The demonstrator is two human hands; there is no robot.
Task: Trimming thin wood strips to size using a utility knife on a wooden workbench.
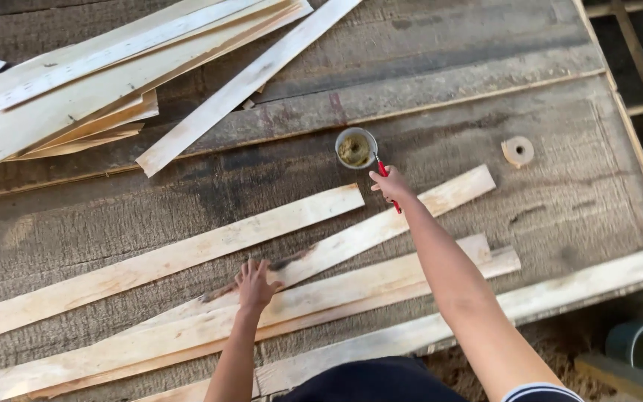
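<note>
The right hand [390, 184] was closed around a red-handled tool [387, 181], its tip reaching into a small round tin [356, 148] just ahead of the fingers. The tin held a yellowish-brown paste and stood on the weathered grey wooden table [560, 208]. The left hand [253, 283] lay open, fingers spread, pressing flat on a pale thin wood strip [351, 240] — one of several long strips lying side by side and partly overlapping across the table. A dark patch marked the strip just beside that hand. Farther off, at the upper left, was a loose stack of similar strips [98, 82]. A small round wooden disc [517, 151] lay to the right of the tin — well apart from both hands.
</note>
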